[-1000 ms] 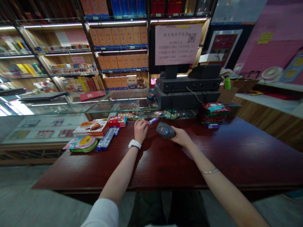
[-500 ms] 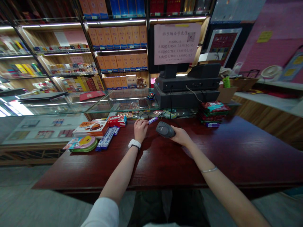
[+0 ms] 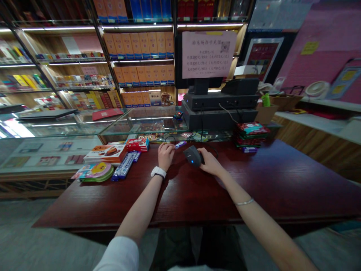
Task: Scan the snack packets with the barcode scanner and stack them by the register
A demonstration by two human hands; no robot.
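Two bare hands reach over the dark red table (image 3: 197, 195); the left hand (image 3: 166, 153), palm down and left of the scanner (image 3: 193, 156), pinches the end of a small purple packet (image 3: 180, 144) between bent fingertips, the packet lying beyond the scanner and slightly left; the right hand (image 3: 209, 162), right of the scanner, curls its fingers around the handle, forearm slanting in from the lower right.

The head camera looks forward and down over the hands and desk (image 3: 270, 188).
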